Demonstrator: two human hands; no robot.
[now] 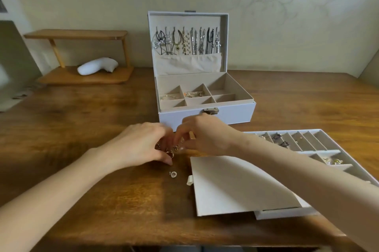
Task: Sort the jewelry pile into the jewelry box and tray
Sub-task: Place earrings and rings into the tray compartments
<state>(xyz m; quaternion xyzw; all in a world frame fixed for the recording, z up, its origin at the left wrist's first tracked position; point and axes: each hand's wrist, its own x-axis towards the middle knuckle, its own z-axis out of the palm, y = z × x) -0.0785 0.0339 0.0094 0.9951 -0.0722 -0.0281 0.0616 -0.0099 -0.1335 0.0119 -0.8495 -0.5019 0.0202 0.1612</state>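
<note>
left hand (pixel 143 145), right hand (pixel 207 136) — at jewelry pile (pixel 170 152)

The brown wooden worktop (pixel 133 210) holds an open white jewelry box (pixel 229 115). Small gold rings (pixel 169 153) lie just in front of it. A white divided tray (pixel 316 142) lies front-right, and a wooden shelf stand (pixel 86 76) stands left.

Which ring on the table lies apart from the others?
The pale ring, alone on the table, nearer the camera; the gold rings cluster between the left hand and right hand.
</note>
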